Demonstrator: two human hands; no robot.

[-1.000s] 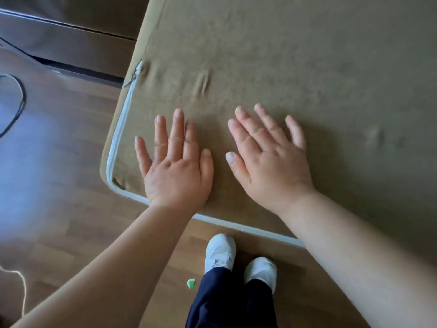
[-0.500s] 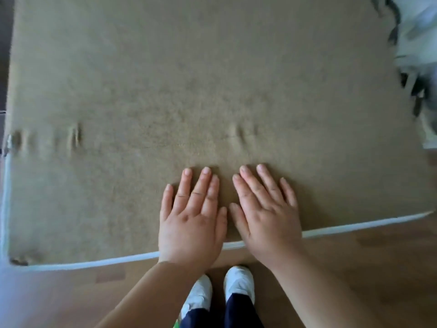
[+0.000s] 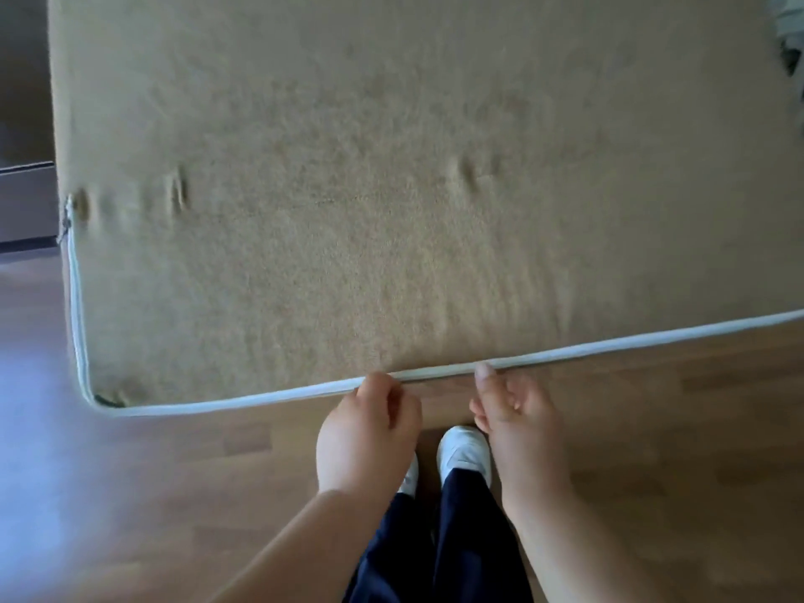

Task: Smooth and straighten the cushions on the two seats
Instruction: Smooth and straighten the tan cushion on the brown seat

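Note:
A large tan cushion [image 3: 391, 189] fills the upper view, with pale piping [image 3: 217, 404] along its front and left edges. Small puckers show in the fabric at the left [image 3: 176, 193] and near the middle [image 3: 467, 169]. My left hand [image 3: 365, 433] is curled at the front edge, its fingertips on the piping. My right hand [image 3: 517, 428] is beside it, thumb on top of the piping and fingers curled under the edge. Both hands seem to pinch the cushion's front edge.
Wooden floor [image 3: 152, 493] lies below the cushion, with my white shoes [image 3: 463, 448] and dark trousers between my arms. A zip pull [image 3: 67, 215] sits on the cushion's left side. Dark furniture [image 3: 26, 202] stands at the far left, patterned fabric [image 3: 789, 50] at the top right.
Both hands lay flat on the cushion before. They have slid back towards me off the top and now curl at the front piping.

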